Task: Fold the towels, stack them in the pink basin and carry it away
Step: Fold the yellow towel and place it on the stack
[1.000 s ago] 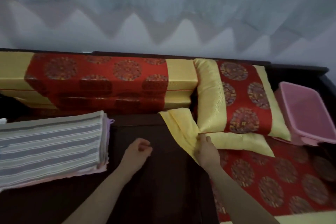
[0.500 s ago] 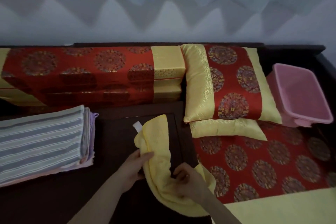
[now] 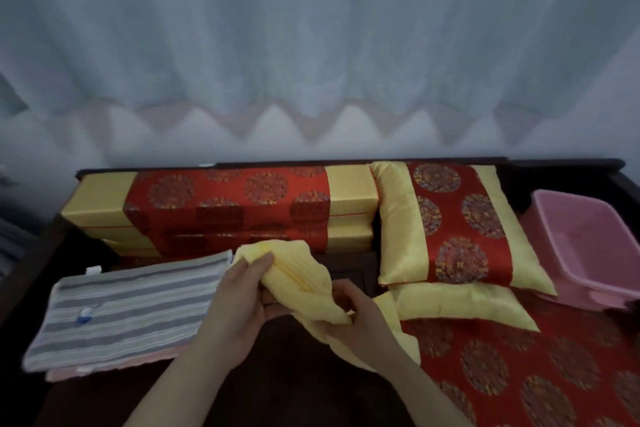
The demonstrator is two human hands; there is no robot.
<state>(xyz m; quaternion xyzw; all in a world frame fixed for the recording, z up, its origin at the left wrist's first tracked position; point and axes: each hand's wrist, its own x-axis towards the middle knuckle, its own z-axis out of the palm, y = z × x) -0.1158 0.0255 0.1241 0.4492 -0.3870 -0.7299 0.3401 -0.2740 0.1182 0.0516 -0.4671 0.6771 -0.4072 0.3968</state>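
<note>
A crumpled yellow towel (image 3: 301, 274) hangs between my two hands above the dark wooden surface. My left hand (image 3: 239, 302) pinches its upper bunch. My right hand (image 3: 360, 319) grips its lower part, and the towel's tail drapes over that wrist. To the left lies a folded stack with a grey striped towel (image 3: 131, 308) on top and a pink towel (image 3: 104, 369) showing under it. The pink basin (image 3: 585, 253) stands tilted at the far right, with nothing visible inside it.
A red and yellow pillow (image 3: 450, 229) leans between the towel and the basin. Stacked red and yellow cushions (image 3: 221, 211) line the back. A red patterned mat (image 3: 519, 364) covers the right side. White curtains hang behind. The dark wood (image 3: 277, 388) lies under my arms.
Both hands have lifted the yellow towel off the surface and bunched it up between them. The view has tilted upward, showing more curtain.
</note>
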